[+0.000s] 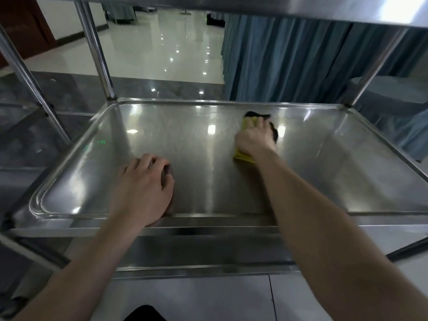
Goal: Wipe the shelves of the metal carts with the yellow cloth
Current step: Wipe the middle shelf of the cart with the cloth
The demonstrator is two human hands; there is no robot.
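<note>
A steel cart's middle shelf [208, 172] fills the view, shiny with a raised rim. My right hand [254, 136] presses the yellow cloth [243, 156] flat against the shelf right of centre, towards the back; the cloth shows at the fingertips and under the wrist, with a dark patch beside the fingers. My left hand [144, 184] rests on the shelf near the front rim, left of centre, its fingers bent down onto the metal and holding nothing.
The cart's upper shelf [278, 10] hangs overhead on upright posts [97, 54] at the corners. A lower shelf [196, 251] shows below the front rim. Blue curtains [289, 61] stand behind on the right, a second cart's frame [30, 89] on the left.
</note>
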